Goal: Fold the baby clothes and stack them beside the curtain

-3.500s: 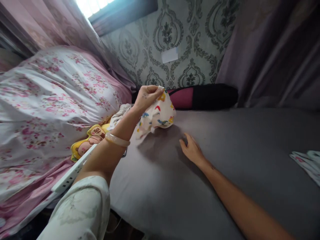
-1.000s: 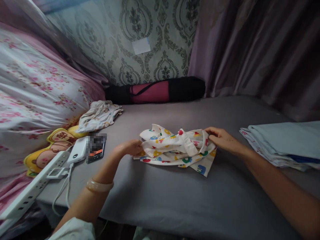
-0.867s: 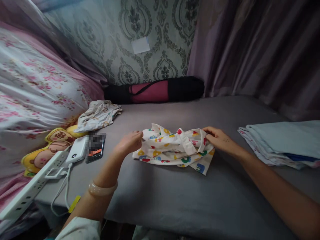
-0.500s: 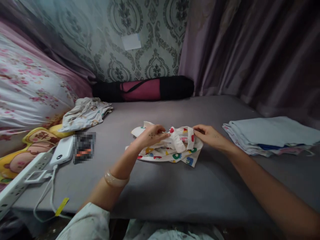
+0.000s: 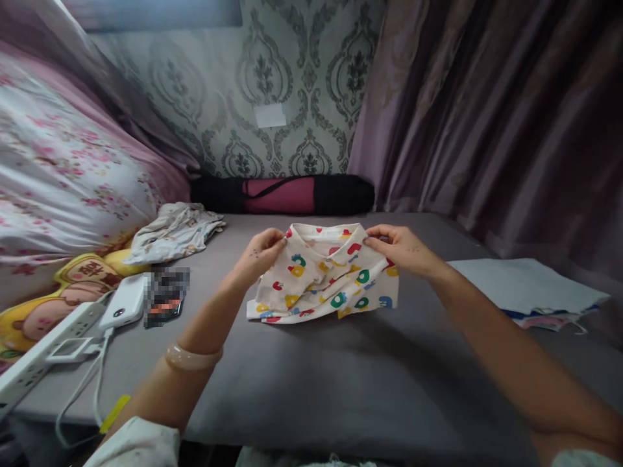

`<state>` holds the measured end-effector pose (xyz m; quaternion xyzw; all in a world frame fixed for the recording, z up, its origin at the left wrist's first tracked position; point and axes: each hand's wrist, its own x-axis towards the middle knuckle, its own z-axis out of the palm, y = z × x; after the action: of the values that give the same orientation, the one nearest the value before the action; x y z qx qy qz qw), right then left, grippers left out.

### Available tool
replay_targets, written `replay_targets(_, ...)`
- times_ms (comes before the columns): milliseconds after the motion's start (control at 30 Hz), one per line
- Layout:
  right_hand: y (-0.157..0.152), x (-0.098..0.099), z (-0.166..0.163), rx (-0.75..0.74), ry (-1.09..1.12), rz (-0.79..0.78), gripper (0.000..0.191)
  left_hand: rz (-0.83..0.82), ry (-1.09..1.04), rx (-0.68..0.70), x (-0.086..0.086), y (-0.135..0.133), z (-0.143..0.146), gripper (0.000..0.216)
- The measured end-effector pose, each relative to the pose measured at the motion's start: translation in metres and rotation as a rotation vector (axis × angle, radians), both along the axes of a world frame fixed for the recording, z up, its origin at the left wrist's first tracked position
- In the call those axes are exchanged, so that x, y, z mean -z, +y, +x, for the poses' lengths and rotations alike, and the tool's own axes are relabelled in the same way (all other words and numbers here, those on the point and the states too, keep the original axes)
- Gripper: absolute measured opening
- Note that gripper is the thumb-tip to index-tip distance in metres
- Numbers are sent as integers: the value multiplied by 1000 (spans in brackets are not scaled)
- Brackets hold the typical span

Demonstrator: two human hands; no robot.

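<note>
Apparently straightening the patterned shirt [image 5: 335, 285], pinched at the top by left fingers [image 5: 270, 238] and right fingers [image 5: 383, 232]; needs smoothing next.

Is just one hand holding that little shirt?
No, the left hand and the right hand both pinch the shirt near its collar.

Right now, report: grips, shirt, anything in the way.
Left grip and right grip pinching multicolour-print shirt beside collar. Shirt creased. White power bank left, folded cloth stack right, both apart.
</note>
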<state>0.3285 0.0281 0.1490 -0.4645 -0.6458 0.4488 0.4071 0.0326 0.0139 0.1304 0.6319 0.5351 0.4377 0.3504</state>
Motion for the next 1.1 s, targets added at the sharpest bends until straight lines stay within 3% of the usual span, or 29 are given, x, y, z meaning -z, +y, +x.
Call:
replay_targets(67, 4, -25, -2, -79, -58, 42, 27, 152, 25, -84, -21, 5, -6, 21)
replay_targets(167, 7, -74, -2, -153, -176, 128, 26, 494, 179, -190, -69, 3, -13, 15)
replay_targets(300, 10, -141, -2, -20, -151, 400, 20, 973, 435, -278, -142, -7, -18, 15)
replay_targets(367, 15, -159, -6, 19, -140, 399, 17, 1017, 545, -260, -164, -3, -24, 16)
replay_targets(400, 19, -162, -9, 10, -164, 351, 15, 923, 575, -211, -167, 2, -28, 15)
replay_targets(467, 30, -157, -16, -33, -221, 240, 11, 601, 492, -95, -159, 20, -36, 14)
replay_targets(533, 41, -142, -23, -59, -220, 193, 8, 290, 318, -9, -136, 39, -41, 14)
replay_targets(567, 45, -133, -26, -72, -200, 190, 8, 206, 222, 23, -123, 47, -41, 13)
replay_targets(667, 53, -112, -33, -89, -178, 197, 5, 92, 2, -66, -87, 60, -31, 9)
replay_targets(767, 51, -105, -36, -94, -196, 203, 6, 37, -67, -163, -67, 63, -17, 7)
replay_targets(867, 48, -108, -34, -151, -195, 150, 8, 71, -86, -206, -60, 65, -10, 9)
replay_targets(1000, 46, -110, -27, -173, -188, 145, 27, 234, -64, -158, -60, 65, -15, 15)
replay_targets(1100, 50, -108, -22, -153, -210, 181, 37, 293, -65, -43, -65, 61, -25, 21)
